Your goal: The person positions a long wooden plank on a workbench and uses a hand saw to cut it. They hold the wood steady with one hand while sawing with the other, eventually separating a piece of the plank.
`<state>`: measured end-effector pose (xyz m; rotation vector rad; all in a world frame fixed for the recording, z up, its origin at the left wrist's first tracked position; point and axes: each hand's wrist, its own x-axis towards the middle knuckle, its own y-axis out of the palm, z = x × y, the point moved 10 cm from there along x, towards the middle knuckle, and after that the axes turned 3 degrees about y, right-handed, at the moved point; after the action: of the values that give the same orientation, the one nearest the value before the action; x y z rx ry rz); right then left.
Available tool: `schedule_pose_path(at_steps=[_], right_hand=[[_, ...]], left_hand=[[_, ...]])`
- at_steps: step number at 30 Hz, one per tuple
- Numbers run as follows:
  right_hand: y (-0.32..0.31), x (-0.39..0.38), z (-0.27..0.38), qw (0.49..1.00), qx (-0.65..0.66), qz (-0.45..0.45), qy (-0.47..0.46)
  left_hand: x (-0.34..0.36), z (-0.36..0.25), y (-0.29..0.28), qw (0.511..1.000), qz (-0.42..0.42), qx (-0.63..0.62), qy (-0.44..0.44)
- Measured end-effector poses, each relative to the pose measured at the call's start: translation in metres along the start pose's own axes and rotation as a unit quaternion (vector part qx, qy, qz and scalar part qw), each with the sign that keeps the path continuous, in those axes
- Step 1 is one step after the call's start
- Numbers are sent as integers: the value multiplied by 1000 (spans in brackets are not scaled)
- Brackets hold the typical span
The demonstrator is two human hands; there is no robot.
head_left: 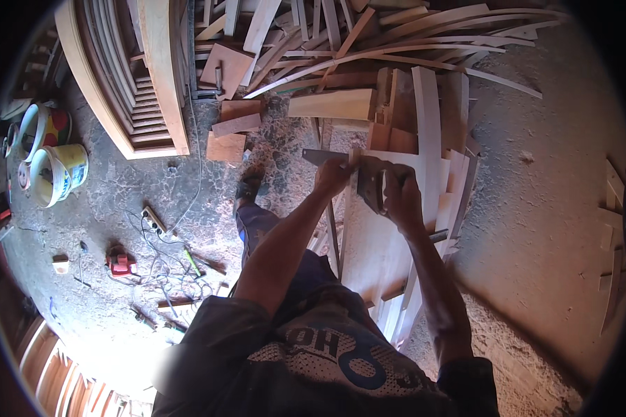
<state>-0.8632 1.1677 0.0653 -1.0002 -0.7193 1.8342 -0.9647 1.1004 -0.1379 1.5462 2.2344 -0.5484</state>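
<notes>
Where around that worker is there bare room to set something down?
The pale board has a bare stretch between handsaw and torso. On the floor, an open patch lies between the yellow-and-white bucket, red power tool and power strip. Crowded: the heap of wood strips beyond the handsaw, and the cable tangle.

Room opens over the floor left of the saw, while boards lie just beyond the right hand.
</notes>
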Motion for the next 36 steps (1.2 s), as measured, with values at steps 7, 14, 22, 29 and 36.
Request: schedule_pose_path(at_steps=[7,14,22,29,36], right_hand=[[-133,-73,88,955,229,-114,-147],[-197,-135,85,887,398,-70,-224],[-195,-197,18,871,406,-123,-247],[-219,-244,-18,931,140,-105,-321],[-172,-214,37,952,-25,80,-294]], left_hand=[[-63,33,13,999,-2,-32,6],[-158,-85,42,869,26,243,430],[-195,-37,121,707,204,331,590],[-66,-27,-146,922,-303,135,202],[-123,73,83,894,-123,-362,-234]])
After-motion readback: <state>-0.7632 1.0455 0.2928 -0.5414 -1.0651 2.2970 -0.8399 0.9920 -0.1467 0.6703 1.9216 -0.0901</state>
